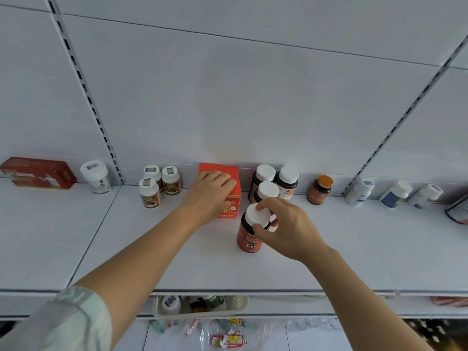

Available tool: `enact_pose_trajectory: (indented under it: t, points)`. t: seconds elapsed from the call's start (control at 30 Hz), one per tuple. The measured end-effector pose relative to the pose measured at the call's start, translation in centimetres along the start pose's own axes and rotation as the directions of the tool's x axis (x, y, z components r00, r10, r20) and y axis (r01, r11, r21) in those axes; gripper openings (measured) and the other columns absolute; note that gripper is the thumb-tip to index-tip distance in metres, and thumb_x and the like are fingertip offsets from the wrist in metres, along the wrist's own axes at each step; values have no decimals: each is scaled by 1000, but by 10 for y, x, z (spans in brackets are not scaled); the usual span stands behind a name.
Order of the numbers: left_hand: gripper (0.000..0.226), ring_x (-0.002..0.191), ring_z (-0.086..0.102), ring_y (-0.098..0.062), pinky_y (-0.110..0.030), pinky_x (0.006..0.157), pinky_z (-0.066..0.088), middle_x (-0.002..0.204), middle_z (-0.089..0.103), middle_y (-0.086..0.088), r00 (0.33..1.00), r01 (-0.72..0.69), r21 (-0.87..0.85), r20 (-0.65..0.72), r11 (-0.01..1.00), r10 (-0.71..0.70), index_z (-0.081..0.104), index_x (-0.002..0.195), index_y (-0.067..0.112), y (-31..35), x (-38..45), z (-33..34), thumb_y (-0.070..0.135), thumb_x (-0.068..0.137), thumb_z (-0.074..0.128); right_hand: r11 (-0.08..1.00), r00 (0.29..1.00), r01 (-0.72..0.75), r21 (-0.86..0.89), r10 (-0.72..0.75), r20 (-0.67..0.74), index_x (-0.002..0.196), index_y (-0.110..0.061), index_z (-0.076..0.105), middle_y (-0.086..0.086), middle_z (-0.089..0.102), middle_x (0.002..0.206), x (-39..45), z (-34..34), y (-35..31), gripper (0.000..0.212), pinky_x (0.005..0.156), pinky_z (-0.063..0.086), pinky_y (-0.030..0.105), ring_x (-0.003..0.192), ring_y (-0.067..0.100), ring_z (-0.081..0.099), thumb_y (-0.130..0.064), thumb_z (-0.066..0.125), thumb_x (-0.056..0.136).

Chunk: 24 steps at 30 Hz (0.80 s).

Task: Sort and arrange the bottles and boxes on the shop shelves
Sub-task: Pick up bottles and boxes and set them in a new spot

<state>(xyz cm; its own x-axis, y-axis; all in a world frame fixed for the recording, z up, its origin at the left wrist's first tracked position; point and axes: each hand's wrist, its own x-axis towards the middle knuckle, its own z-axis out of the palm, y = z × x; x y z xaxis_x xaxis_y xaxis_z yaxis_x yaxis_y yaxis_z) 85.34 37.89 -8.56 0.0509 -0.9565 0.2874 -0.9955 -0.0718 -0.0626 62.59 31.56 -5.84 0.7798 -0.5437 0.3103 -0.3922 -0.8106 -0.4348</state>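
A white shop shelf runs the width of the view, backed by pale grey wall panels with two slotted metal uprights. Its front edge lies near the bottom of the picture, with a lower shelf and a pale plastic basket of small bottles below it.

Along the back stand three small white-capped bottles with brown-and-red labels, two orange-red cardboard boxes side by side, three dark white-capped bottles in a cluster, and one amber bottle with an orange lid. Three white bottles lean further right. At far left sit a dark red flat box and one white jar.

The left hand rests on the boxes, its fingers laid over their tops and slightly curled. The right hand holds a dark bottle with a red "Fe" label and white cap by the cap, fingers clamped round its rim; the bottle stands on the shelf just in front of the dark cluster.

The front half of the shelf is open, widest to the left and right of the arms.
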Motion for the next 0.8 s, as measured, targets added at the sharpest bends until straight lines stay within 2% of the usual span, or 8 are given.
enact_pose_trajectory:
  t: [0.17, 0.4, 0.5, 0.6, 0.7, 0.8]
  points:
    - [49, 117, 54, -27, -43, 98, 44, 126, 60, -4, 998, -55, 32, 3, 998, 55, 59, 125, 17, -6, -1, 2, 31, 81, 74, 1000, 1000, -14, -12, 13, -8, 106, -25, 60, -9, 64, 97, 0, -2, -4, 33, 64, 52, 38, 67, 18, 58, -35, 69, 76]
    - [42, 112, 54, -29, -42, 93, 44, 119, 59, -6, 999, -29, 69, 26, 997, 27, 57, 120, 14, -1, 2, 1, 29, 83, 70, 1000, 1000, -13, -13, 13, -26, 108, -24, 60, -6, 64, 97, 0, -8, -6, 33, 62, 53, 41, 68, 22, 59, -31, 70, 77]
    - [41, 113, 53, -28, -41, 96, 43, 120, 59, -5, 1000, -1, 76, 29, 997, -2, 56, 120, 15, 0, 1, 1, 32, 84, 68, 1000, 1000, 6, -11, -7, -24, 108, -23, 60, -5, 64, 97, -1, -13, -6, 33, 62, 53, 42, 69, 22, 58, -30, 70, 78]
    - [50, 121, 48, -27, -40, 102, 38, 128, 56, -4, 999, 32, 46, 33, 998, -33, 52, 127, 16, 2, 0, -2, 38, 85, 67, 999, 998, 45, -18, -46, -32, 108, -23, 60, -6, 64, 98, -1, -18, -6, 32, 61, 52, 40, 69, 21, 58, -30, 70, 78]
    - [59, 131, 41, -24, -41, 110, 31, 139, 50, -3, 994, 105, -22, 24, 994, -104, 47, 138, 16, 2, -6, -12, 43, 88, 63, 998, 998, 63, -14, -63, -30, 108, -23, 60, -6, 64, 100, 3, -22, -5, 33, 62, 52, 38, 72, 19, 58, -30, 71, 78]
    - [57, 132, 43, -25, -43, 109, 32, 139, 52, -5, 982, 188, -77, -18, 979, -190, 50, 137, 14, 1, -18, -27, 42, 89, 63, 995, 995, 95, 0, -95, -27, 109, -22, 60, -6, 64, 101, 9, -22, -6, 34, 62, 52, 37, 73, 16, 57, -30, 71, 78]
